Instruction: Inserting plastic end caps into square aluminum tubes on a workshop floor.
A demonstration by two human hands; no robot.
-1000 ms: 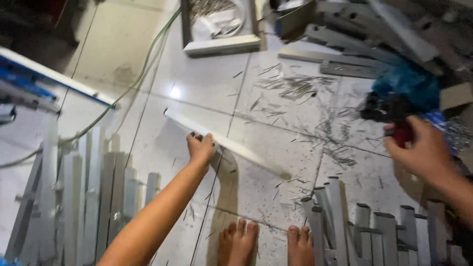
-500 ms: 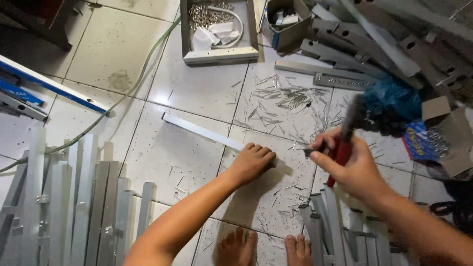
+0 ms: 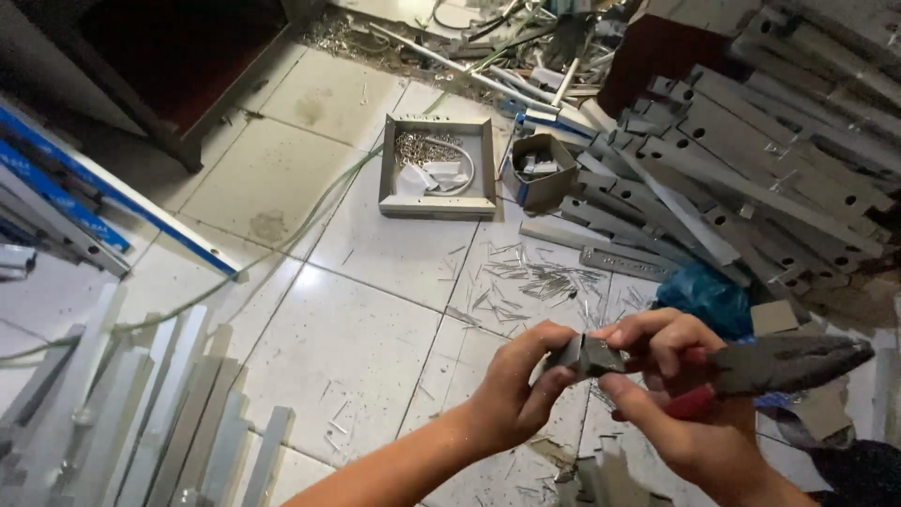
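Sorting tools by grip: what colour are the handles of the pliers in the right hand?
Red, on the pliers in the right hand; the head view, the only one, shows it.

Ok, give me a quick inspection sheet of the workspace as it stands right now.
Surface: white tiled floor, strewn with thin metal slivers.
Job's things: small grey metal piece, pinched between both hands; red-handled pliers in the right hand.
Clutter: shallow metal tray of small parts, small open box, heaped grey metal profiles, blue bag.
Hands: left hand and right hand, both gripping.
Cables: pale green cable across the tiles.
Surroundings: blue-striped rails, dark cabinet.
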